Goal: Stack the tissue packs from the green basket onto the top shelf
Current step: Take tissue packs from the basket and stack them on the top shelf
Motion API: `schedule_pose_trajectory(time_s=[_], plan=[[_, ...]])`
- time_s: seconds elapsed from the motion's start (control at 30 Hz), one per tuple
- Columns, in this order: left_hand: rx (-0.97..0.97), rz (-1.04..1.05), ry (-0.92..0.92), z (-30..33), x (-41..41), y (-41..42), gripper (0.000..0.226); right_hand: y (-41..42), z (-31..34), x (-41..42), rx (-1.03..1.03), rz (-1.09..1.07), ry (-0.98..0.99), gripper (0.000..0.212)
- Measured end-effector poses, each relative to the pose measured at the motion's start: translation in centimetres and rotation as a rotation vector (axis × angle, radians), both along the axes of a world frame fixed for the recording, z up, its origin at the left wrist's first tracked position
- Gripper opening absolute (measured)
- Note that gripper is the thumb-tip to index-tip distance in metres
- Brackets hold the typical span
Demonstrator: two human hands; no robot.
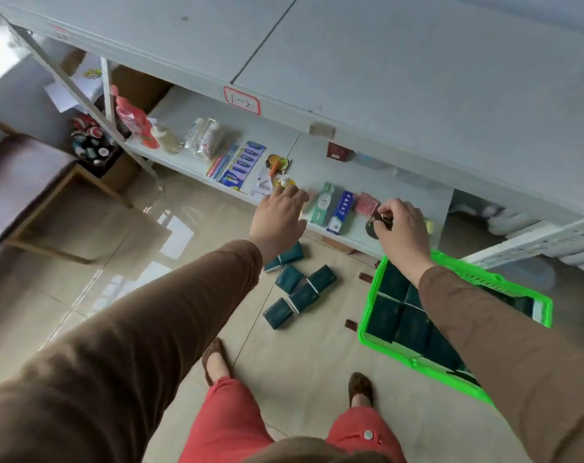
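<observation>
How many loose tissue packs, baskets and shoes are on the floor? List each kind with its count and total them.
Loose tissue packs: 6, the top two overlapping and hard to separate
Green basket: 1
Shoes: 2
Total: 9

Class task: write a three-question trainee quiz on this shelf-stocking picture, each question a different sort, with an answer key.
1. True or false: the top shelf already holds tissue packs.
2. Where do loose tissue packs lie? A) floor B) chair C) top shelf
3. Fill in: the right hand hovers above the ____ basket.

Key: 1 false; 2 A; 3 green.
</observation>
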State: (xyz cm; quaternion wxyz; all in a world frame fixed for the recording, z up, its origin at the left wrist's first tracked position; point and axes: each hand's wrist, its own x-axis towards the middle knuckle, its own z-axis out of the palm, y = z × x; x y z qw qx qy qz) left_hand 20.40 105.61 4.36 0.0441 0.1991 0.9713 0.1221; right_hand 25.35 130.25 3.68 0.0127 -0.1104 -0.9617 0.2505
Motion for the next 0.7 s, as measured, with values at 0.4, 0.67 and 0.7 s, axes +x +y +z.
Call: schedule_pose_trajectory(time_s=[0.4, 0.67, 0.7], plan=[[-0.006, -0.042, -0.235, -7.1, 12.5, 18.5, 0.049, 17.6, -6.5, 12.7, -0.095, -0.08, -0.278, 0.02], [-0.02, -0.135, -0.282, -13.8, 17.0, 27.0, 0.041, 23.3, -12.1, 19.5, -0.127, -0.229, -0.368, 0.02], [-0.019, -0.147, -0.287, -14.4, 17.3, 28.3, 0.041, 24.2, -12.7, 20.3, -0.127, -0.253, -0.376, 0.021]])
